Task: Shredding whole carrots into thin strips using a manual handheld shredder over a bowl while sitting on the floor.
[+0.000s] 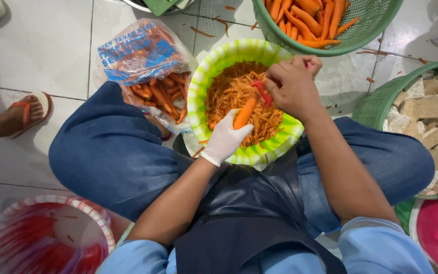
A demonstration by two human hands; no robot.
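The gloved left hand [225, 138] grips a carrot [245, 113] over the green bowl [198, 91]; the right hand [292, 86] grips a red peeler [262, 93]; a slip could nick the fingers.

A bowl [198, 96] sits on the floor [41, 50] between the person's knees, holding shredded carrot [229, 91]. Over it, the left hand [225, 138] holds a carrot [245, 113], and the right hand [292, 83] grips a peeler [262, 93] against it. Left of the bowl lies a bag of carrots [148, 66]. Behind the bowl stands a basket of carrots [371, 25]. To the right is a basket of cubed blocks [376, 104]. Near the left knee lies another bowl [46, 236].
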